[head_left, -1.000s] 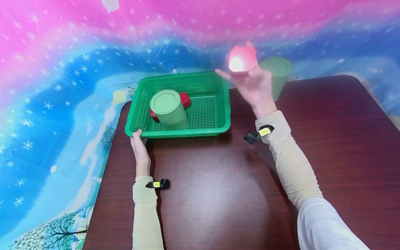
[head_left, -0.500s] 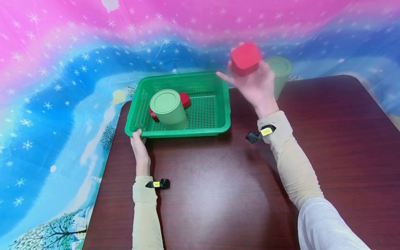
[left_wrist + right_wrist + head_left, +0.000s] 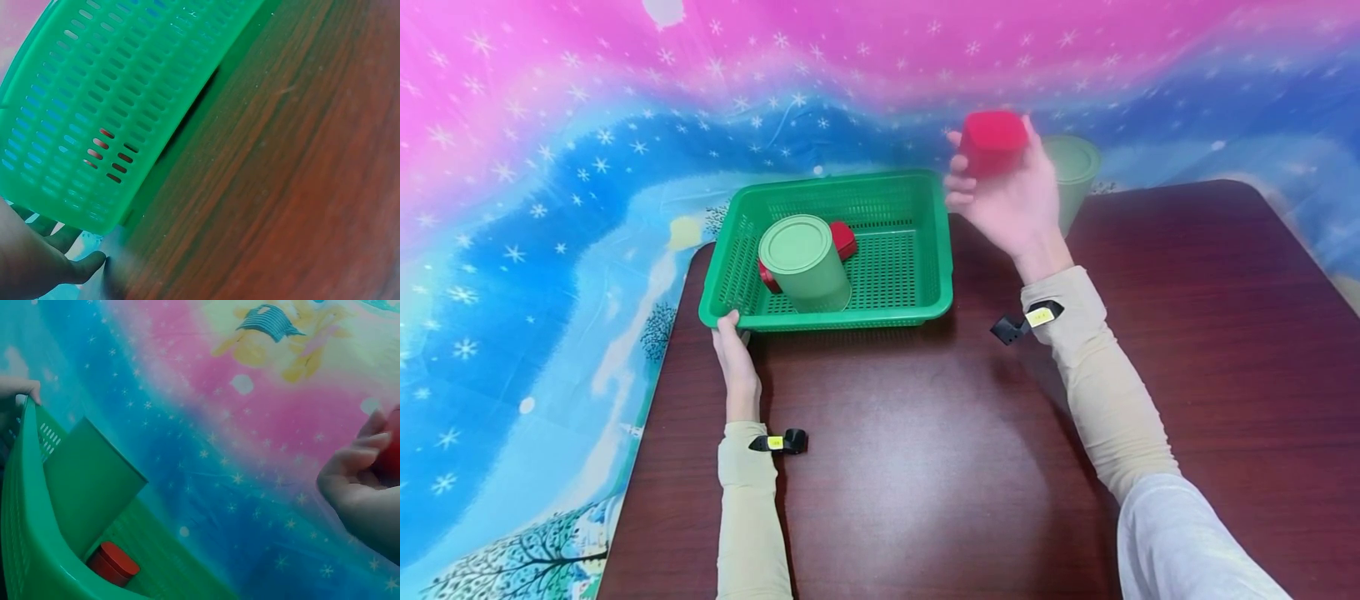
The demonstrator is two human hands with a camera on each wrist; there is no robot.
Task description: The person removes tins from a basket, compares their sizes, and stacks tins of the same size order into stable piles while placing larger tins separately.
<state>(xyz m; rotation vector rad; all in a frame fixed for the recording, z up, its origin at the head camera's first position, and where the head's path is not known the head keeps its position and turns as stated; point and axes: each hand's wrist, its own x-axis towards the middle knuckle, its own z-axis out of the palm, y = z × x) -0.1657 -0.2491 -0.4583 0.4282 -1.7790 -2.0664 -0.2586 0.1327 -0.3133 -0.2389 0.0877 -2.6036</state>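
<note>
My right hand (image 3: 1015, 204) holds a small red tin (image 3: 994, 137) with rounded corners up above the table, its fingers curled round the sides. In the right wrist view only part of that tin shows at the right edge. My left hand (image 3: 735, 358) grips the near left corner of a green plastic basket (image 3: 827, 320), thumb on the rim. A pale green round can (image 3: 808, 271) with a lid stands inside the basket. Partly hidden behind it lie red tins (image 3: 843, 242), one of which shows well in the right wrist view.
A second pale green can (image 3: 1078, 171) stands at the back of the table, partly behind my right hand. The brown wooden table (image 3: 887, 450) extends toward me and to the right. A pink and blue snowflake cloth (image 3: 625, 125) hangs behind and at the left.
The red tin has turned in my right hand, and the bright glare on it is gone. My right fingers, spread before, now curl in round it. My left hand and the basket stay still.
</note>
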